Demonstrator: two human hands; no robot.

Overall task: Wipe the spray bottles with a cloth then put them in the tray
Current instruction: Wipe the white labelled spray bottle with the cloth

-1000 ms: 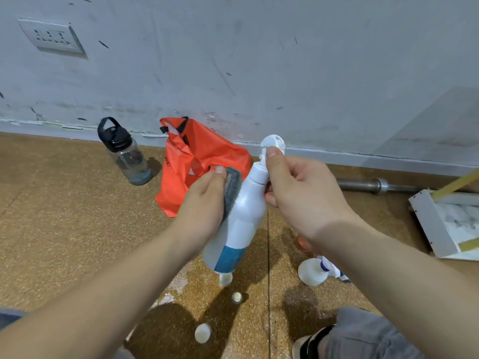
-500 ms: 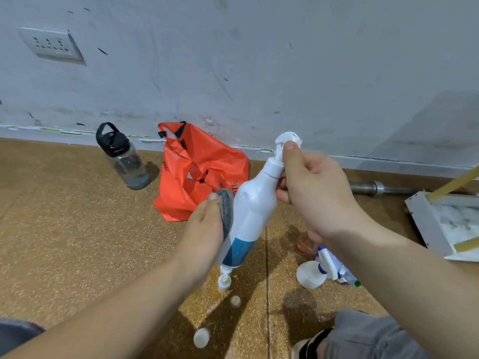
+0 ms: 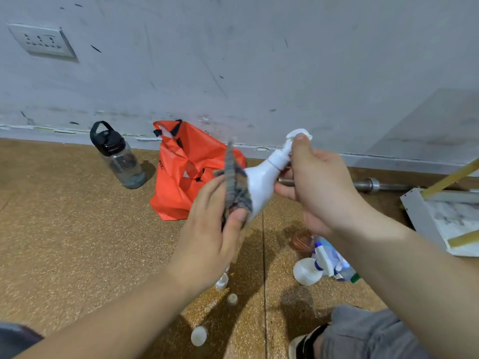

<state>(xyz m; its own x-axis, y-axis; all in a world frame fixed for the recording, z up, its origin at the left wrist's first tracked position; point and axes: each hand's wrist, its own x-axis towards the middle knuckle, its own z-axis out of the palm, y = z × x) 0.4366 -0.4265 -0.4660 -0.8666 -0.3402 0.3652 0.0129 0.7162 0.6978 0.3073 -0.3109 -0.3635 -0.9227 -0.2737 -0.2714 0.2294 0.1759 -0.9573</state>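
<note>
**While one bottle gets its wipe, the rest wait on the floor**

Since the white spray bottle (image 3: 261,185) is held up in the air between both hands with the cloth (image 3: 234,187) against its side, the wiping step looks to be under way on this one. The tray (image 3: 414,211) sits on the floor (image 3: 77,229) at the far right, well apart from the hands, and the part of it in view shows no bottle. Another spray bottle (image 3: 329,263) lies on the floor below the right forearm, with a few small white bottles (image 3: 222,281) scattered nearer the person. By that showing, most of the task is probably left: finish this wipe, set the bottle in the tray, then repeat.

The left hand (image 3: 207,244) is closed on the cloth, thumb and fingers bunching it and pressing it to the bottle's body; motion blur hides the finer finger positions. The right hand (image 3: 316,187) grips the bottle at its neck, thumb up against the pump head, fingers curled round behind.
</note>
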